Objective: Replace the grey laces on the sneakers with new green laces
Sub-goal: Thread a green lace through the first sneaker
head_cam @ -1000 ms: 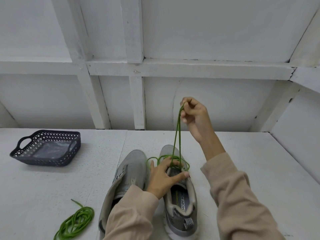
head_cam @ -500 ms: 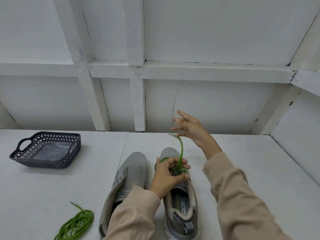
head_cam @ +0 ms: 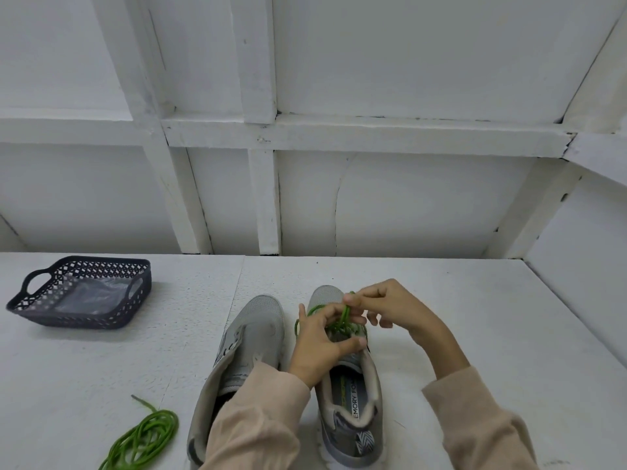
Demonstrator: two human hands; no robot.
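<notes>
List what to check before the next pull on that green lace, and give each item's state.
1. Right hand pinches the lace: ok.
2. Left hand steadies the shoe: ok. Whether it also grips the lace: cannot tell.
3. Lace runs evenly through the eyelets: cannot tell, because the hands cover them.
4. Spare lace lies coiled on the table: ok.
5. Other shoe is stripped of its grey lace: ok on the part that shows, though a sleeve hides the rest.
</notes>
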